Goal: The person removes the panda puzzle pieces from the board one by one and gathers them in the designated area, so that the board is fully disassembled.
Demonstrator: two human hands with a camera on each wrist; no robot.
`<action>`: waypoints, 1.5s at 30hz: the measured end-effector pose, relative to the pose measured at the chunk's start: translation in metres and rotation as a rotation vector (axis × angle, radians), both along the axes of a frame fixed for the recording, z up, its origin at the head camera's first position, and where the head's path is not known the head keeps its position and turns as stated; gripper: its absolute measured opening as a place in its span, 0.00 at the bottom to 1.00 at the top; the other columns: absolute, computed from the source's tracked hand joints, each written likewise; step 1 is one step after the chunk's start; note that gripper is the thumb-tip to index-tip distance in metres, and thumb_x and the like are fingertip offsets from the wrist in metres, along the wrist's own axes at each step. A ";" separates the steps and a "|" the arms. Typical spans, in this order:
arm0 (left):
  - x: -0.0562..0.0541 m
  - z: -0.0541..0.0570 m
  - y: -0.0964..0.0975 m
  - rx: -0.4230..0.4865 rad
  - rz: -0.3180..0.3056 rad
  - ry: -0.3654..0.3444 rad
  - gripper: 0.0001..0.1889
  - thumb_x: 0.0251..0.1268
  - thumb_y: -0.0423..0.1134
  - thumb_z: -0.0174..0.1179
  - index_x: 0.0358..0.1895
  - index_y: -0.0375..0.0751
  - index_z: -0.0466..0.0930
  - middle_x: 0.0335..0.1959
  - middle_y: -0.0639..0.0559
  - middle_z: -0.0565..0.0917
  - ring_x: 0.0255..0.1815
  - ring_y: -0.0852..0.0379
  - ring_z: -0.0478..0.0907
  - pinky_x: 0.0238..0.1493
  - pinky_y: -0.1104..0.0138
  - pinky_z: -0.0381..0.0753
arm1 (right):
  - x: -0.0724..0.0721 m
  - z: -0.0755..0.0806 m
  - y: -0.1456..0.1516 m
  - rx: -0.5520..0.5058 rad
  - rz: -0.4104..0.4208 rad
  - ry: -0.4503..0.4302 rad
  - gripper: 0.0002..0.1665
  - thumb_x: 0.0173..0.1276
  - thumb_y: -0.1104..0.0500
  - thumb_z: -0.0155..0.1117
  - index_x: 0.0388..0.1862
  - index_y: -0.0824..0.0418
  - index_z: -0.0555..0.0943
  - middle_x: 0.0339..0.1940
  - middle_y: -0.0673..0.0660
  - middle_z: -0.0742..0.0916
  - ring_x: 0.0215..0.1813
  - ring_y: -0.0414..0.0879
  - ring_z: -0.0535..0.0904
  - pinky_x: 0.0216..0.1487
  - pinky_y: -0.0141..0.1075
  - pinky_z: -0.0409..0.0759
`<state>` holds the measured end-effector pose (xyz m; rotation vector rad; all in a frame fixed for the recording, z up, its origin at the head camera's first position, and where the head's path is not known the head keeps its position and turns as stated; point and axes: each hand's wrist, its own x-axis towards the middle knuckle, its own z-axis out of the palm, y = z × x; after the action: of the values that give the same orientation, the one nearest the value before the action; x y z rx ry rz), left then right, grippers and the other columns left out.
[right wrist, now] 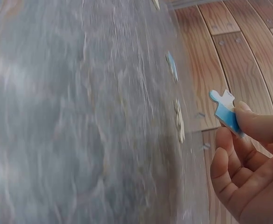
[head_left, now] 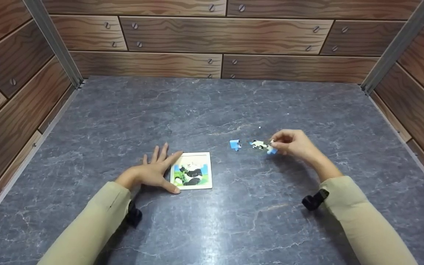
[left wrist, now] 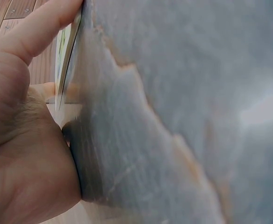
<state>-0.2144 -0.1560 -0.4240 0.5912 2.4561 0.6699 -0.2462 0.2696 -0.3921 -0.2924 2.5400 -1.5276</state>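
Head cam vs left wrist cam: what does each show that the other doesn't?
Head view only: the right hand pinching a blue-and-white jigsaw piece; a loose blue jigsaw piece and a black-and-cream jigsaw piece.
Left wrist view only: the palm side of the left hand.
Both: the left hand itself, the square white-rimmed panda puzzle (edge-on at the wrist), grey marbled table, brown wood-patterned walls.

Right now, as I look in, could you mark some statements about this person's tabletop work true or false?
1. The bare left hand touches a square, white-framed panda puzzle. True.
2. The bare right hand pinches a blue-and-white jigsaw piece. True.
3. The puzzle stands on edge. False: it lies flat on the grey marbled table.
4. A mostly blue jigsaw piece lies apart from the puzzle. True.
5. The left hand is at the puzzle's right edge. False: it is at the left edge.
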 end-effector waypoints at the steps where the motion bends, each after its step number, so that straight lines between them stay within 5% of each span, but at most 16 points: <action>1: 0.000 0.000 0.000 -0.001 0.000 0.001 0.62 0.39 0.63 0.69 0.75 0.60 0.34 0.69 0.41 0.16 0.67 0.41 0.10 0.58 0.40 0.14 | 0.000 0.000 0.003 0.001 -0.006 0.001 0.15 0.60 0.66 0.65 0.44 0.75 0.78 0.27 0.55 0.82 0.25 0.40 0.74 0.26 0.30 0.75; 20: 0.000 0.000 0.000 -0.001 0.015 -0.014 0.62 0.39 0.63 0.69 0.75 0.61 0.34 0.69 0.41 0.17 0.66 0.42 0.10 0.58 0.41 0.14 | -0.020 -0.014 0.036 0.107 -0.060 -0.015 0.17 0.62 0.64 0.64 0.48 0.72 0.79 0.27 0.53 0.82 0.27 0.41 0.77 0.27 0.32 0.77; 30: -0.001 0.000 0.001 0.006 0.013 -0.007 0.62 0.38 0.63 0.70 0.75 0.61 0.35 0.70 0.42 0.17 0.67 0.42 0.10 0.59 0.41 0.14 | -0.027 -0.020 0.033 0.352 -0.012 0.143 0.11 0.62 0.65 0.64 0.41 0.71 0.82 0.36 0.62 0.85 0.35 0.44 0.76 0.38 0.34 0.72; 45: 0.000 0.001 0.001 -0.008 0.009 -0.009 0.62 0.39 0.63 0.69 0.75 0.60 0.34 0.69 0.42 0.16 0.66 0.42 0.10 0.58 0.41 0.14 | -0.030 -0.027 0.035 0.405 -0.042 0.184 0.12 0.60 0.66 0.64 0.42 0.71 0.83 0.36 0.65 0.86 0.37 0.50 0.79 0.39 0.38 0.74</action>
<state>-0.2144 -0.1554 -0.4231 0.5729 2.4534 0.6641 -0.2762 0.3043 -0.4194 -0.3374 2.9358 -1.0003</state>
